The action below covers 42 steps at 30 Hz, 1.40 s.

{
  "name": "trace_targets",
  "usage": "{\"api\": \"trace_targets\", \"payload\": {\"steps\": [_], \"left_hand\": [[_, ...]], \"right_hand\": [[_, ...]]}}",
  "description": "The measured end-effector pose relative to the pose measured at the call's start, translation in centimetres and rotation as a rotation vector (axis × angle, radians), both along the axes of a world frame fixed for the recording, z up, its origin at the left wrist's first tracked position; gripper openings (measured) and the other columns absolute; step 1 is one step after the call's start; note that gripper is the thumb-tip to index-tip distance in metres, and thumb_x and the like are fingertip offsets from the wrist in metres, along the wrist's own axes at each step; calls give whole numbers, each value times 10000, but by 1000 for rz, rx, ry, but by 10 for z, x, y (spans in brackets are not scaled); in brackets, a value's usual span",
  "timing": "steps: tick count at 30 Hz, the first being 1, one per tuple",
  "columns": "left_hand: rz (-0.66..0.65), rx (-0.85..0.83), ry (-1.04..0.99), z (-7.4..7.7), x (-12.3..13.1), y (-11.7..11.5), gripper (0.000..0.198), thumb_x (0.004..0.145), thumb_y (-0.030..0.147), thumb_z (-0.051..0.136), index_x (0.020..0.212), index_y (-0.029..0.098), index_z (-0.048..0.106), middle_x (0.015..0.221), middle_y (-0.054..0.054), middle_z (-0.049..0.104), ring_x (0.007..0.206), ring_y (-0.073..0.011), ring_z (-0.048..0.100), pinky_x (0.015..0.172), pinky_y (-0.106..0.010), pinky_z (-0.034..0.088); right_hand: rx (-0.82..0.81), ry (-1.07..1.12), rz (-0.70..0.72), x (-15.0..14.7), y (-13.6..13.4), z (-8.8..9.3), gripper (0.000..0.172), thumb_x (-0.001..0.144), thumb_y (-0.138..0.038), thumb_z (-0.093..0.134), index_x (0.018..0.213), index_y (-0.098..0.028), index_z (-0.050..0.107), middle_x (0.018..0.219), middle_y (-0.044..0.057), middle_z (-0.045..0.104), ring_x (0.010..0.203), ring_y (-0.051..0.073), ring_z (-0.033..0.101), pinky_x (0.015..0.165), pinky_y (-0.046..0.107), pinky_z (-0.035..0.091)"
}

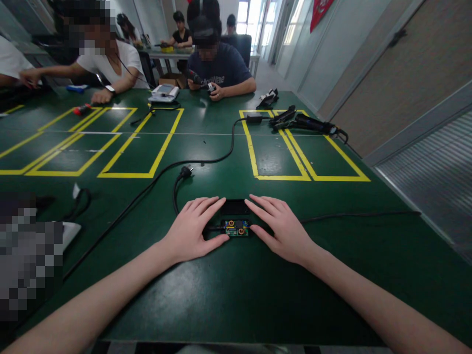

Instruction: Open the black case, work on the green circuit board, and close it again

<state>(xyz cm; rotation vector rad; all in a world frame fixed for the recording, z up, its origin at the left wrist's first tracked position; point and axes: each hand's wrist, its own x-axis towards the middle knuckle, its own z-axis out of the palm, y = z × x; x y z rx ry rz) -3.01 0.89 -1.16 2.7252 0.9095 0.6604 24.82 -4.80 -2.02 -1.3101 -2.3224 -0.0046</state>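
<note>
A small green circuit board (242, 229) with two copper coils lies on the green table in front of me. Just behind it is a long black plastic case piece (235, 207). My left hand (193, 227) rests at their left side, fingers stretched and thumb tip by the board's near left corner. On the other side, my right hand (282, 227) lies with its fingers spread, fingertips at the case piece's right end and thumb beside the board. Neither hand grips anything. A black cable with a plug (185, 172) curves behind my left hand, and another cord (361, 215) runs off right.
A long black cord (201, 161) crosses the table to a power adapter (254, 118). Black tools (309, 123) lie at the far right, among yellow tape outlines (282, 178). Opposite me a person (221, 64) holds a power screwdriver; another person (110, 64) sits at left.
</note>
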Motion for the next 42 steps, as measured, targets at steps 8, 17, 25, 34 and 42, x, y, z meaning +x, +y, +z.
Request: {"api": "trace_targets", "payload": {"steps": [8,17,25,34,42], "left_hand": [[-51,-59,-38,-6,2,-1,806,886,395,789,1582,227,417,1455,-143,641,1307,-320,626,1123,-508,504],[-116,-146,-158,-3,1,-9,794,908,241,753,1602,284,369,1437,-117,580,1260,-267,655,1048,-391,599],[-130,-151,-181,-2,-1,-9,824,902,209,756,1615,312,356,1429,-114,548,1287,-276,623,1075,-422,593],[-155,-160,-212,-3,-2,-8,731,927,226,750,1574,282,413,1375,-120,593,1226,-257,643,1031,-413,600],[-227,-115,-237,0,2,-7,509,977,207,687,1459,222,521,1147,-92,693,1054,-223,668,906,-370,608]], "right_hand": [[-28,91,64,-1,2,-10,300,1030,-243,584,1294,-226,726,1405,151,676,1315,311,638,1111,586,539],[-40,384,166,-2,2,-1,236,1041,-173,555,1169,-211,751,1220,131,697,1135,236,720,934,400,667],[-10,425,214,-3,-3,2,282,1028,-140,554,1256,-208,704,1285,152,655,1082,205,729,887,374,683],[2,405,239,-2,-3,6,193,973,-108,581,1102,-211,681,1221,133,667,1072,211,707,865,363,656],[-20,361,333,-5,-5,16,121,895,-140,616,948,-226,548,979,84,685,912,218,663,771,352,571]]}}
